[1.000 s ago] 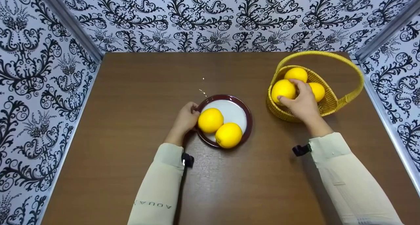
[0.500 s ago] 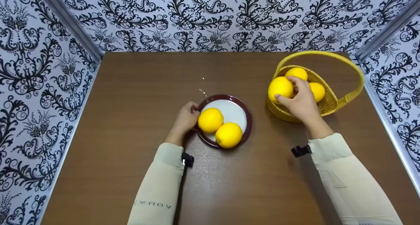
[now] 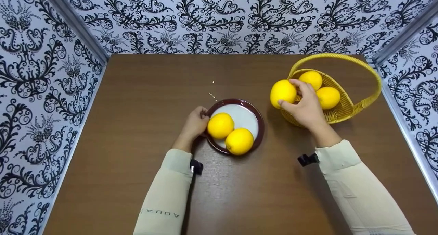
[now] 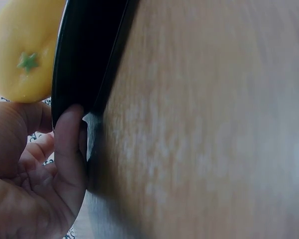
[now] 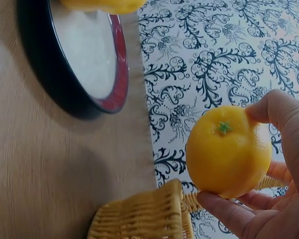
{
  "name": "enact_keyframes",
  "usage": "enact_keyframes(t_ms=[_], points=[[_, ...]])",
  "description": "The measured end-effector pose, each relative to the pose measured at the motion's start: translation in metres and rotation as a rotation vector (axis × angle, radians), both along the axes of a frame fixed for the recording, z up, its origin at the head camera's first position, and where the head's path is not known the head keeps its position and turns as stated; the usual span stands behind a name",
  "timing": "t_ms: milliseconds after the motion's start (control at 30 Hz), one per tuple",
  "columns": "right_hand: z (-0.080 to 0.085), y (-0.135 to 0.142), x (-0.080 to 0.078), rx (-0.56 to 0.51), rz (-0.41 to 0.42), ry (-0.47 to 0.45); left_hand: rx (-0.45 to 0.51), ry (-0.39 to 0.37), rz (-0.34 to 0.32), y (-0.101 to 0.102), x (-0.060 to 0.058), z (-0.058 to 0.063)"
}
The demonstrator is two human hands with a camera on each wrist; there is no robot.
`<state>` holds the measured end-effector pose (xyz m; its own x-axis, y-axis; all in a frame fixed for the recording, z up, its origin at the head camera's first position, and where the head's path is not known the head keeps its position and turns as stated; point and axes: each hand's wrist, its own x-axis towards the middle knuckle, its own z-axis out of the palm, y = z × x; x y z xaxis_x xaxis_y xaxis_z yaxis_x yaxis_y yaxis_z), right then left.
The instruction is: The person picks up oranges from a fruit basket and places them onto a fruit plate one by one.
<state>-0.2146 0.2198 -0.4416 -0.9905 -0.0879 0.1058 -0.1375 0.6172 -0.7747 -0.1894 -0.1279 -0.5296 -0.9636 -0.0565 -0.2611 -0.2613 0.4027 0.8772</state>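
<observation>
**Left hand point(image 3: 195, 123) and right hand point(image 3: 305, 106) both engaged at a brown wood-grain table point(image 3: 154, 91)**

Far left: a white panel printed with black scrollwork point(image 3: 20, 91) stands along the table's side. A pale long sleeve with dark lettering point(image 3: 167, 190) leads to the left hand. The left grip is narrow, thumb and finger pinching the left rim of a round maroon-edged plate with a whitish centre point(image 3: 246, 115). This is judged a steadying hold, since round loads could shift the plate. Whether the plate is raised at all cannot be confirmed.

On the plate lie two round yellow fruits: the left fruit point(image 3: 220, 125), near the pinching fingers, and the front fruit point(image 3: 239, 141), covering part of the near rim. They appear to touch, which probably checks rolling.

Further right, the right hand holds a glossy yellow fruit with a green star-shaped stem mark point(image 3: 282, 94), thumb on one side and fingers on the other. The grip is wide, presumably to suit the fruit's girth. The fruit is held up at the left edge of a yellow woven basket point(image 3: 342, 111), with the plate well apart from it.

Inside the basket lie a rear yellow fruit point(image 3: 311, 80) and a nearer yellow fruit point(image 3: 328, 98). The tall arched handle point(image 3: 342, 57) spans the far side, apparently leaving the near side accessible.
</observation>
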Motion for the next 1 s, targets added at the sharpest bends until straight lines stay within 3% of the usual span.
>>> enact_keyframes(t_ms=[500,1000], points=[[-0.007,-0.028,0.002,-0.009,0.050,-0.027,-0.004,-0.009,-0.024,-0.001,0.000,0.000],[-0.026,-0.055,0.004,-0.019,0.129,-0.068,-0.022,-0.007,-0.025,-0.002,0.001,0.001]])
